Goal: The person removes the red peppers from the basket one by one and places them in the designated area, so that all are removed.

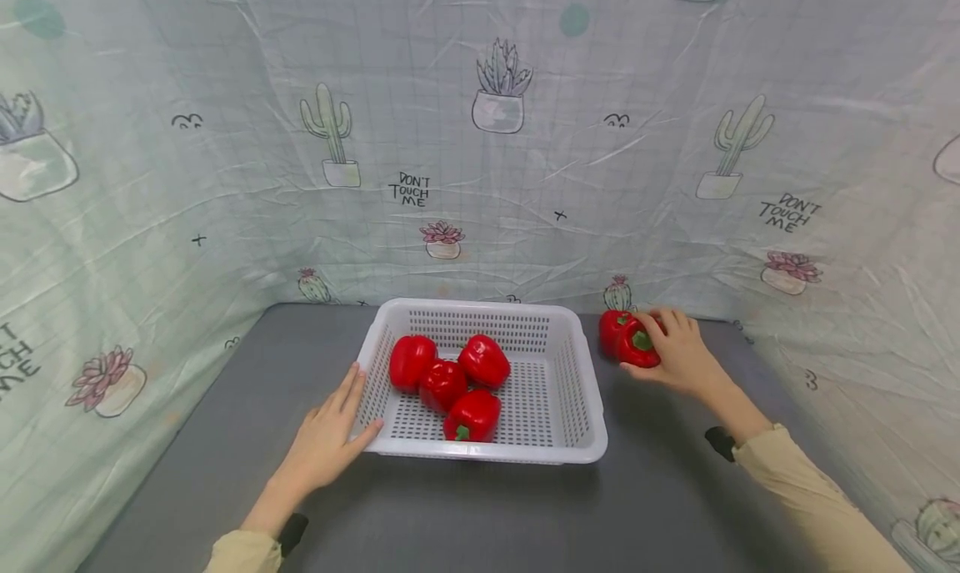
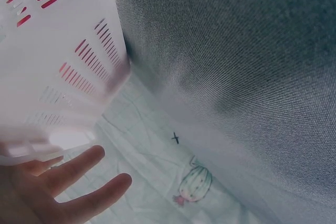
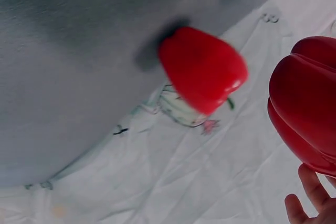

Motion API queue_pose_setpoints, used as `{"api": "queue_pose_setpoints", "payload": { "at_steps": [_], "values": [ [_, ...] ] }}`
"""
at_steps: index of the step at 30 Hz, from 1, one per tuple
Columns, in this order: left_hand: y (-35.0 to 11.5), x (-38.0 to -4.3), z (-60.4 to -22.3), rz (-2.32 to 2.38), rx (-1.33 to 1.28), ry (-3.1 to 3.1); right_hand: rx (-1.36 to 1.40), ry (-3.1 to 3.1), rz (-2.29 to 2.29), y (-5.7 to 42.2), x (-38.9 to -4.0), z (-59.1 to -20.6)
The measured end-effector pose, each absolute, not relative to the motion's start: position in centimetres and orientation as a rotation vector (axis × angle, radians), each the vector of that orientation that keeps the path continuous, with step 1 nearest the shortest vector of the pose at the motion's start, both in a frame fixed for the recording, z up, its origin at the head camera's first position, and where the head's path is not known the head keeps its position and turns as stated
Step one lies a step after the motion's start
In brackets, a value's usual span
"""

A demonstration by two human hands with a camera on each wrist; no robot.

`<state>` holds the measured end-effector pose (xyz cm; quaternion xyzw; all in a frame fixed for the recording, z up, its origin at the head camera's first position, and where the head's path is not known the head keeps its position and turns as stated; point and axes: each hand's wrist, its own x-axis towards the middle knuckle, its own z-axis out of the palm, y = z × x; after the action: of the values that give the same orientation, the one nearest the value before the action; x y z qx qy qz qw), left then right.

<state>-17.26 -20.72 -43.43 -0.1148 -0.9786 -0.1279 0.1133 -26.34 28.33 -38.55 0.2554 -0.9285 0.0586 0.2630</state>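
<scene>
My left hand (image 1: 324, 441) rests with its fingers spread and fairly straight against the left rim of a white perforated plastic basket (image 1: 570, 454). Several red bell peppers (image 1: 442, 385) lie in the left and middle part of that basket. To its right, my right hand (image 1: 681, 358) grips a red bell pepper (image 3: 307, 103) between thumb and fingers, its green stem facing the head camera. In the right wrist view this pepper looks lifted off the table. Just beside it, a second red bell pepper (image 3: 202, 69) sits on the table near the back edge.
A dark grey table (image 1: 480, 515) carries the basket. Behind it and on both sides hangs a pale cloth (image 1: 480, 173) printed with cacti and lettering, meeting the table's back edge close to the peppers on the right.
</scene>
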Motion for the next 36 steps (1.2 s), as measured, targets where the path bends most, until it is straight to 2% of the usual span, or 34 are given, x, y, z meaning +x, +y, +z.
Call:
{"api": "queue_pose_setpoints", "payload": {
  "at_steps": [14, 36],
  "values": [
    [-20.7, -17.3, -43.3, -0.382, -0.327, -2.887, 0.447, -2.601, 0.208, 31.9, -27.7, -39.8],
    [-20.8, -17.3, -43.4, -0.391, -0.336, -2.887, 0.273, -2.781, 0.088, 34.6, -31.5, -41.8]
  ]
}}
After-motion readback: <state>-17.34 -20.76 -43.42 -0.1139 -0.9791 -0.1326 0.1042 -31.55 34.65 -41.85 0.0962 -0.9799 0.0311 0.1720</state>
